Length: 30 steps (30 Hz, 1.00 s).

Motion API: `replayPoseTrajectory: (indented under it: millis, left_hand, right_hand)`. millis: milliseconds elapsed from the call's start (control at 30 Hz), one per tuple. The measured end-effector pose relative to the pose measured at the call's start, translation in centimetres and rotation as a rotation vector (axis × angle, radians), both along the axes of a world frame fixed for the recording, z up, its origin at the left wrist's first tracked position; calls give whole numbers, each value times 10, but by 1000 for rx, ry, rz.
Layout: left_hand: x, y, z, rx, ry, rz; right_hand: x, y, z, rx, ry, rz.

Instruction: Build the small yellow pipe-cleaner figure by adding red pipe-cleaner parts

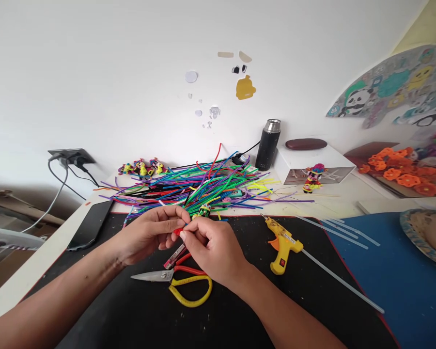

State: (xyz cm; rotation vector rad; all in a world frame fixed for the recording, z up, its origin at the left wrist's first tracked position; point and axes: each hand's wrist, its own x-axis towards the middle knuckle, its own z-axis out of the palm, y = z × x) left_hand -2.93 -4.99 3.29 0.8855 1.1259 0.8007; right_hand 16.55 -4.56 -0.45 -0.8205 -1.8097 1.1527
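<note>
My left hand (148, 231) and my right hand (217, 249) meet above the black mat (138, 315). Both pinch a small red pipe cleaner piece (178, 231), with a speck of blue by the left fingertips; its full shape is hidden by fingers. Under the hands lie scissors (190, 291) with one yellow and one red handle, blades pointing left. A thin pink-and-dark stick-like item (175, 257), partly covered, rests beside them. Just behind the fingers is a small green-and-yellow figure (204, 210), near a heap of colourful pipe cleaners (203, 186).
A yellow glue gun (284, 242) lies to the right, with clear glue sticks (349, 231) beyond. Behind stand a black thermos (268, 145), a white box (312, 157) and a small pipe cleaner figure (314, 178). A phone (90, 225) lies left; orange flowers (403, 172) sit far right.
</note>
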Motion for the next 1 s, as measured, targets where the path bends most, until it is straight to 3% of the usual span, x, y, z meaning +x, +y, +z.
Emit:
replayPoseTrajectory:
  millis: [333,533,767,1000]
  left_hand:
    - [1,-13,-3,38,-74,98]
    - [2,-22,-13,182,17,153]
    - [7,-23,-15,400,372,172]
    - [13,-20,-12,407,461,205]
  right_hand:
    - [-1,3,-6,-221,120,48]
    - [-2,6,-7,-256,142,42]
    - [0,9,-7,-195,94,-19]
    - [2,9,-6,-40,-13,-90]
